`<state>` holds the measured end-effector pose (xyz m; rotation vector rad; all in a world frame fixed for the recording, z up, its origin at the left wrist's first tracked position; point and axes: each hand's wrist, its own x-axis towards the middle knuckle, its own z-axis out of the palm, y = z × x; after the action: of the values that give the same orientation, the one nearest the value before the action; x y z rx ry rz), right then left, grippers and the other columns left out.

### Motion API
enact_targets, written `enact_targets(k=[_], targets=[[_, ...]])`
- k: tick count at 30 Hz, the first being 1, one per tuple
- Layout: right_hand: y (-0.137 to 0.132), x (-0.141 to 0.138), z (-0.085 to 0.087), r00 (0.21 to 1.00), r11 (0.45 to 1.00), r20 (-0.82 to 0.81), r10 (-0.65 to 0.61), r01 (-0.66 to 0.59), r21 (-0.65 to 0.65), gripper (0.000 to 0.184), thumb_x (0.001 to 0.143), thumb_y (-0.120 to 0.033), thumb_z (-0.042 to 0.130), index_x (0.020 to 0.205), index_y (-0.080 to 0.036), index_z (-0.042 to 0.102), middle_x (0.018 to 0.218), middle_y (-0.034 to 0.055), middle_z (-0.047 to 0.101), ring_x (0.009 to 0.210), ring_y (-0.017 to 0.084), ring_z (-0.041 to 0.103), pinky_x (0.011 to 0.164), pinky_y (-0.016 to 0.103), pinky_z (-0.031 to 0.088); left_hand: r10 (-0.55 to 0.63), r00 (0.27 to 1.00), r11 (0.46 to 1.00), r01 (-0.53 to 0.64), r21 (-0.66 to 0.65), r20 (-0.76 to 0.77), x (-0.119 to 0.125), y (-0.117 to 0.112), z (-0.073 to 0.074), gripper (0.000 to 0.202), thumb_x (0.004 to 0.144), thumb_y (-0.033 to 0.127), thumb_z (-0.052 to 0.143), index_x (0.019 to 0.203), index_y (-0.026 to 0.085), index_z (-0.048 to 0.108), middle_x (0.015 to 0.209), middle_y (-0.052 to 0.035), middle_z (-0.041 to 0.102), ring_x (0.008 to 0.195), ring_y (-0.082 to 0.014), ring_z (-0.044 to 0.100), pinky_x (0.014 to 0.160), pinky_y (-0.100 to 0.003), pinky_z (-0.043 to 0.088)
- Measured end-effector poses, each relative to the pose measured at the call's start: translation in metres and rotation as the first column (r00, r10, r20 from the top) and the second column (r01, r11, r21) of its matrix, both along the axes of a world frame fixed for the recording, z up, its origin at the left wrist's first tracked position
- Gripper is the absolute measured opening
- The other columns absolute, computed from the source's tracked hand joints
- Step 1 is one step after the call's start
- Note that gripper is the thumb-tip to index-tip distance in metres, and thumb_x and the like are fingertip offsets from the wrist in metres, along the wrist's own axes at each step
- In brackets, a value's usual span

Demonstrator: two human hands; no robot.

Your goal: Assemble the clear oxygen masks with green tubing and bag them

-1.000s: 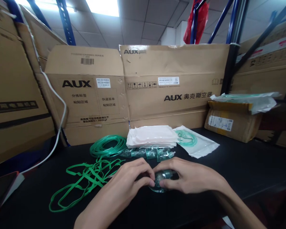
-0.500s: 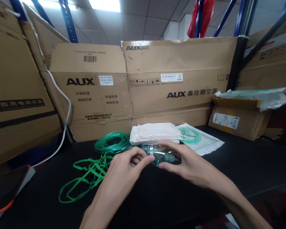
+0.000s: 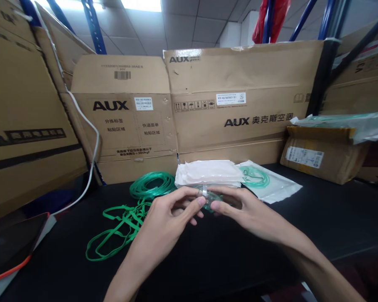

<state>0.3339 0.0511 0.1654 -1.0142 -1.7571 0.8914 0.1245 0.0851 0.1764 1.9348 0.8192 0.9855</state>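
Cardboard boxes (image 3: 192,113) wall in the back of a black tabletop (image 3: 302,226). Both hands meet just above it. The left hand (image 3: 164,218) pinches a clear greenish plastic piece (image 3: 209,196) at its pale ring between thumb and forefinger, and the right hand (image 3: 248,214) has its fingers closed on the other end. This two-sided grip seems to steady the piece clear of the surface. Within easy reach lie green straps (image 3: 119,226), coiled tubing (image 3: 151,184), stacked white pouches (image 3: 208,172) and a sealed pouch (image 3: 271,184).

You're in a warehouse stockroom. AUX cartons (image 3: 239,105) wall your black bench (image 3: 302,218), with blue steel racking (image 3: 93,25) behind them.
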Motion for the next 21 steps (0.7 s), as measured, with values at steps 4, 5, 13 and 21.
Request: enact_targets(k=[4,5,13,21], targets=[[0.001,-0.005,-0.004,1.000,0.997,-0.006,0.006,-0.006,-0.076,0.041,0.092,-0.044,0.073,0.130,-0.028,0.070,0.118,0.0045,0.075,0.090,0.022,0.070,0.087,0.042,0.059,0.043,0.999,0.999,-0.043,0.010,-0.029,0.000,-0.001,0.001,0.023,0.097,0.043,0.066,0.094,0.022,0.074,0.078,0.0022,0.070,0.070,-0.0147,0.065,0.065,-0.024,0.052],[0.002,-0.007,-0.005,0.999,0.997,0.005,-0.049,0.049,-0.063,0.043,0.089,-0.043,0.076,0.128,-0.028,0.071,0.119,0.0045,0.074,0.092,0.022,0.070,0.088,0.042,0.058,0.061,0.997,0.998,-0.060,0.013,-0.037,0.000,-0.001,0.002,0.024,0.097,0.044,0.066,0.092,0.022,0.074,0.076,0.0025,0.070,0.068,-0.0143,0.064,0.064,-0.024,0.051],[-0.003,-0.007,0.001,0.981,0.983,-0.064,-0.183,0.182,-0.016,0.045,0.083,-0.048,0.081,0.123,-0.031,0.071,0.126,0.0040,0.070,0.120,0.027,0.063,0.099,0.044,0.053,0.047,0.998,0.998,-0.045,0.051,-0.038,0.000,-0.004,0.004,0.020,0.095,0.039,0.068,0.088,0.022,0.075,0.075,0.0028,0.068,0.066,-0.0135,0.061,0.065,-0.023,0.048],[-0.007,-0.007,0.007,0.931,0.987,-0.342,-0.126,0.084,-0.136,0.034,0.084,-0.043,0.081,0.111,-0.023,0.077,0.116,0.0069,0.076,0.115,0.028,0.066,0.102,0.043,0.050,0.030,1.000,0.994,-0.029,0.105,-0.005,0.003,-0.003,0.004,0.028,0.097,0.037,0.064,0.076,0.020,0.071,0.078,0.0003,0.067,0.068,-0.0151,0.062,0.066,-0.024,0.052]])
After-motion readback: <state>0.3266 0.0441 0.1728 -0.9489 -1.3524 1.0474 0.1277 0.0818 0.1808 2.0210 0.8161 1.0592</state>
